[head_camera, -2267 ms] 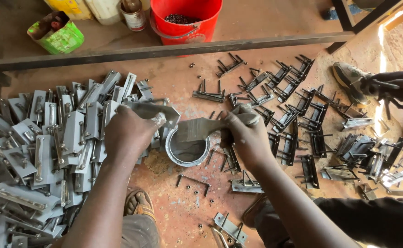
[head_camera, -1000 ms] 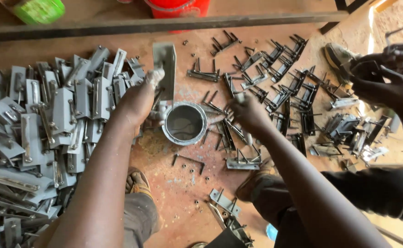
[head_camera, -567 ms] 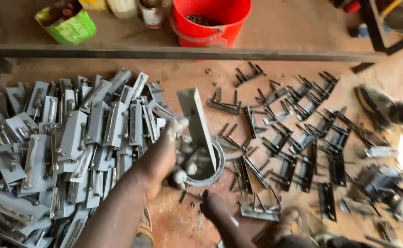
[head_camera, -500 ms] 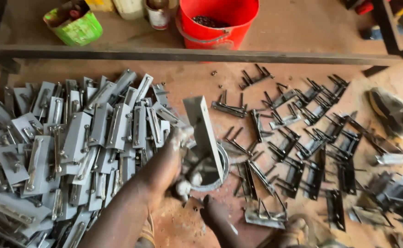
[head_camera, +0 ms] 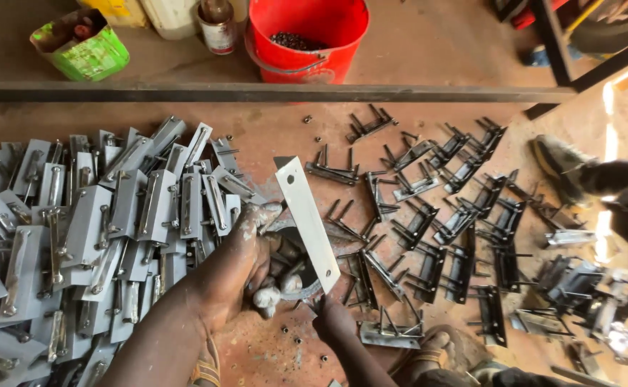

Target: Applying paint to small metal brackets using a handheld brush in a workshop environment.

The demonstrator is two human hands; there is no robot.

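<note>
My left hand (head_camera: 238, 269) is closed in a firm grip on the lower edge of a flat grey metal plate (head_camera: 307, 222), a long strip with a hole near each end, held tilted so its top end points away from me; the fingertips (head_camera: 265, 297) are whitened with some pale paste or dust. My right hand (head_camera: 335, 322) sits just below the plate's near end, fingers curled tight, but what its grip has hold of I cannot tell, as the plate and the left hand cover it. Directly under both hands is a small round metal tin (head_camera: 292, 269), mostly hidden, on the reddish earthen floor (head_camera: 271, 143). Judgement: the step in hand is fitting or coating this one plate over the tin, midway through a batch; the next move calls for keeping the plate steady over the tin while the right hand works at the lower hole, then a controlled release. To my left lies a dense heap of grey plates with bolts fitted (head_camera: 92, 229); to my right, spread well apart, dark pronged brackets (head_camera: 435, 236). Loose nuts (head_camera: 285, 331) are scattered near my hands. Farther off, a steel bar (head_camera: 271, 92) crosses the floor; beyond it stand a red bucket (head_camera: 307, 36) and a green container (head_camera: 84, 46).
</note>
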